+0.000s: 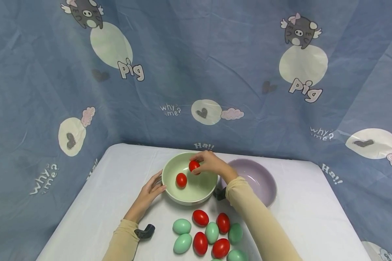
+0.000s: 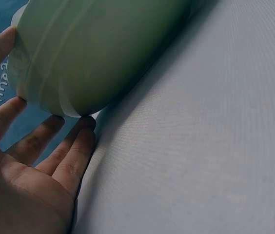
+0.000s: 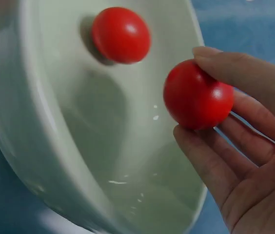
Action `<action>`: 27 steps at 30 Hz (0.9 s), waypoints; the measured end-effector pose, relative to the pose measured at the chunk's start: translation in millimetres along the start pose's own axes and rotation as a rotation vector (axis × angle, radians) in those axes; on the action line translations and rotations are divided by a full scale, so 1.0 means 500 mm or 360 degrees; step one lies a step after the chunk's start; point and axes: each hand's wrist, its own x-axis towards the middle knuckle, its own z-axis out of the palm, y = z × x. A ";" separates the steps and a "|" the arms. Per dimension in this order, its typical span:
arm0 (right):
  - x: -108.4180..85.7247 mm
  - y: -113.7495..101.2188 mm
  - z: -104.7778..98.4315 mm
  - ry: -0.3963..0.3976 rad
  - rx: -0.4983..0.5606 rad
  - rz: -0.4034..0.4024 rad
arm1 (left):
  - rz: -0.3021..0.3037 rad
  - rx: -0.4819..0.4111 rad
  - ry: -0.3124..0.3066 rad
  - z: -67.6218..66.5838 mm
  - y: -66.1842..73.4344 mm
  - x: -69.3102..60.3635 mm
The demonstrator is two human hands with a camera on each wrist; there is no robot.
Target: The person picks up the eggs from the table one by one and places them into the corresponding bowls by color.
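Observation:
The right hand [image 1: 210, 163] pinches a red egg [image 1: 194, 166] between thumb and fingers over the green bowl [image 1: 196, 195]. In the right wrist view that held egg [image 3: 198, 95] is above the bowl's inside, and another red egg [image 3: 121, 35] lies on the bowl's bottom. The head view also shows this second egg [image 1: 181, 180] left of centre in the bowl. At the bowl's left side is the left hand [image 1: 147, 195], its fingers spread and touching the outer wall. The left wrist view shows these fingertips against the green wall [image 2: 93, 53].
A purple bowl [image 1: 264, 181] stands right of the green one, partly behind the right forearm. Nearer the front lie several red eggs [image 1: 200, 243] and several green eggs [image 1: 183, 243] on the white table [image 1: 313, 217]. A blue printed cloth [image 1: 183, 72] hangs behind.

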 end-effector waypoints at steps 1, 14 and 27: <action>0.005 0.001 0.003 -0.0009 -0.0022 0.0003 | 0.0001 0.0002 0.0001 0.000 0.000 0.000; 0.046 -0.003 0.022 -0.0136 -0.0289 0.0058 | 0.0024 0.0002 -0.0008 0.000 0.000 0.000; 0.058 -0.011 0.039 -0.0194 -0.0527 0.0172 | -0.0029 0.0016 0.0007 0.002 0.001 -0.001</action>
